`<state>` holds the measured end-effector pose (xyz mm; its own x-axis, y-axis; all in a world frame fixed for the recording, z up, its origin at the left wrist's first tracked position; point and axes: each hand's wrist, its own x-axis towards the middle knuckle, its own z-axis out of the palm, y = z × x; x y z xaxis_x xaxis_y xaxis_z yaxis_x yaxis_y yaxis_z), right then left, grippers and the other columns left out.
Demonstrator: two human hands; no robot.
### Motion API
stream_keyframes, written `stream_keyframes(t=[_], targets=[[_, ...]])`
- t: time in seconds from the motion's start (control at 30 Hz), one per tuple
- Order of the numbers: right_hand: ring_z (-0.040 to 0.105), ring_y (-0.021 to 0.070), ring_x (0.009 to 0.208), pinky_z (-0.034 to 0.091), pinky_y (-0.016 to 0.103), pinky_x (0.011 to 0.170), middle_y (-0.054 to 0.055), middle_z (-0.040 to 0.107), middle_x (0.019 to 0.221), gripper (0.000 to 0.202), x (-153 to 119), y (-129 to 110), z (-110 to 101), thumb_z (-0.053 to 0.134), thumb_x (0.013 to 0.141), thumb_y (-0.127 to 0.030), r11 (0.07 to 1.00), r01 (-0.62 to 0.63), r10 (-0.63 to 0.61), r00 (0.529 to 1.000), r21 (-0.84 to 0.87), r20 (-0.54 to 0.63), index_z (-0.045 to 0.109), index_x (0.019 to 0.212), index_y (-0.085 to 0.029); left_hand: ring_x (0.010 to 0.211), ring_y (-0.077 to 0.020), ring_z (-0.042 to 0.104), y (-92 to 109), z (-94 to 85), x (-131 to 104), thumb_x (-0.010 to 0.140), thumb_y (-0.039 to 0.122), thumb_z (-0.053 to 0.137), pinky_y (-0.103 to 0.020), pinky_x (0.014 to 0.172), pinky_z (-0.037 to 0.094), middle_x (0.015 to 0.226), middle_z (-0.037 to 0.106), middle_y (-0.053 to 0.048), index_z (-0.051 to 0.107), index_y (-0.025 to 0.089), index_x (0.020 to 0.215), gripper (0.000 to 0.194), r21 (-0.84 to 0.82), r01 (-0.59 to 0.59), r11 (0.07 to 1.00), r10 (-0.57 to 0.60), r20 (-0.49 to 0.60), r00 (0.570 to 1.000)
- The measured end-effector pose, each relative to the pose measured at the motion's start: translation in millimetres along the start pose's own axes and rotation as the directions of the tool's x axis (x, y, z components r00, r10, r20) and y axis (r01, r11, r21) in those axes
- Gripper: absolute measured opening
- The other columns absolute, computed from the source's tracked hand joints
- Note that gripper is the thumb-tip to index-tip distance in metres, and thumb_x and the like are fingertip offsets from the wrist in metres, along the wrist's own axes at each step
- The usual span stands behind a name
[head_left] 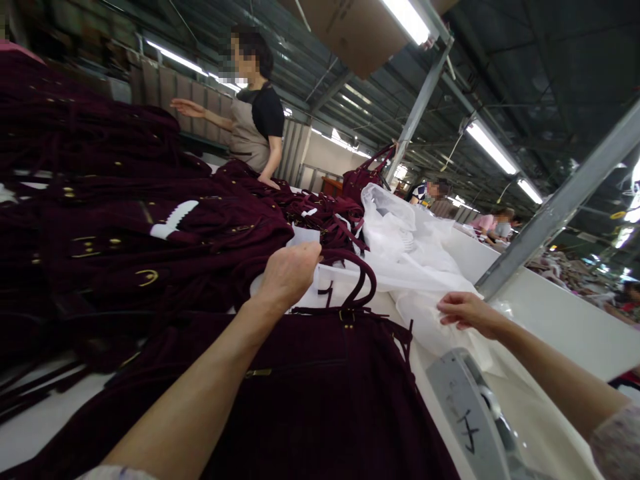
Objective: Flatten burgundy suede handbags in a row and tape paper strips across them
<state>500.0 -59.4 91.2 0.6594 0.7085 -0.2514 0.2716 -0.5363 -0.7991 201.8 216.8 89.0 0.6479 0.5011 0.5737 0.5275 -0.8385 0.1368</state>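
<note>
A dark maroon handbag (310, 400) lies on the table in front of me, its looped handle (367, 277) standing up at the top edge. My left hand (293, 273) is closed over a thin white sheet (305, 235), just beside that handle. To the right, my right hand (465, 312) is above crumpled white wrapping (420, 320), with thumb and fingers pinched together. Whether anything is between those fingertips is too small to see. Below this hand stands a grey tool or dispenser (460, 400) with a black handwritten mark.
Many maroon bags (140, 227) are heaped on the left, with a white toothed strip (175, 220) on them. Translucent white plastic bags (400, 233) lie beyond the handle. A co-worker (255, 127) stands across the table, one hand on the heap. A metal post (560, 200) slants at the right.
</note>
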Motion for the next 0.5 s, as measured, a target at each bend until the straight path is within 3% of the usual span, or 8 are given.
stream_keyframes(t=[0.1,0.2,0.3,0.4,0.5], targets=[[0.060,0.0074,0.055,0.019,0.014,0.036,0.001,0.062,0.079,0.033,-6.7,-12.6,5.6,0.072,0.071,-0.043,1.000,-0.024,0.024,0.994,-0.006,0.109,0.058,0.084,-0.016,0.085,-0.0254,0.062,-0.6,1.1,-1.0,0.095,0.023,0.036,-0.033,0.073,0.044,0.088,0.063,-0.011,0.058,0.014,0.095,0.024,0.061,-0.031,0.998,0.032,-0.016,0.999],[0.047,0.0019,0.044,0.014,0.015,0.035,0.003,0.065,0.083,0.033,-14.0,-25.5,13.5,0.073,0.071,-0.042,1.000,0.007,-0.007,0.993,-0.005,0.120,0.056,0.082,-0.016,0.085,-0.0243,0.062,-1.0,1.8,-2.3,0.095,0.023,0.036,-0.033,0.072,0.043,0.089,0.063,-0.010,0.058,0.015,0.095,0.024,0.060,-0.024,0.998,0.025,-0.017,1.000],[0.040,0.0000,0.041,0.013,0.013,0.034,0.006,0.068,0.092,0.035,-26.2,-36.7,28.2,0.072,0.074,-0.043,0.988,0.028,-0.051,0.988,0.154,0.147,0.050,0.080,-0.017,0.084,-0.0239,0.062,-1.2,1.2,-4.1,0.096,0.023,0.035,-0.032,0.071,0.043,0.090,0.063,-0.009,0.058,0.015,0.097,0.024,0.054,-0.017,0.998,0.017,-0.010,1.000],[0.032,-0.0013,0.036,0.011,0.012,0.032,0.004,0.066,0.078,0.031,-45.3,-45.5,60.4,0.070,0.077,-0.040,0.952,-0.065,-0.033,0.949,0.299,0.313,0.050,0.079,-0.016,0.085,-0.0235,0.062,-1.0,0.9,-6.2,0.096,0.023,0.035,-0.031,0.071,0.043,0.089,0.064,-0.009,0.058,0.016,0.099,0.024,0.042,-0.005,0.999,0.004,0.006,1.000],[0.034,-0.0009,0.035,0.012,0.011,0.030,0.000,0.061,0.067,0.022,-64.9,-52.8,112.9,0.068,0.079,-0.032,0.929,-0.228,0.036,0.840,0.292,0.541,0.056,0.082,-0.014,0.086,-0.0231,0.062,-0.9,1.6,-8.1,0.097,0.022,0.035,-0.031,0.070,0.043,0.090,0.063,-0.009,0.057,0.016,0.097,0.023,0.039,-0.017,0.999,0.017,-0.004,1.000]])
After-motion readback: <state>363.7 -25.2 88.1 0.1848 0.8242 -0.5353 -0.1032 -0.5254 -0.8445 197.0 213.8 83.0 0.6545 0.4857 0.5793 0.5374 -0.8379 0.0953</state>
